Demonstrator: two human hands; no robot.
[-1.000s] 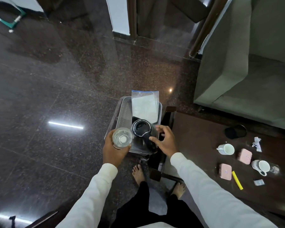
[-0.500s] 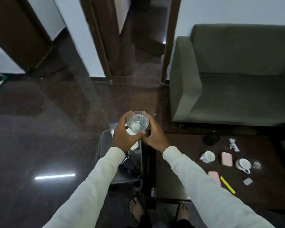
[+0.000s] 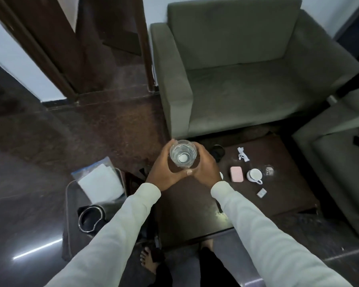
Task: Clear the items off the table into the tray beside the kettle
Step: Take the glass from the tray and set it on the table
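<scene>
Both hands, left hand [image 3: 164,172] and right hand [image 3: 205,168], cup the apparently upright glass [image 3: 183,155].

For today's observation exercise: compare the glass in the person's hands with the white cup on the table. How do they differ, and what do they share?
The glass is clear and see-through; the white cup is opaque.
The glass has no handle; the white cup has one.
The glass is held up between the left hand and right hand; the white cup rests untouched on the table.
Both are round drinking vessels with their open tops showing to the camera.
</scene>
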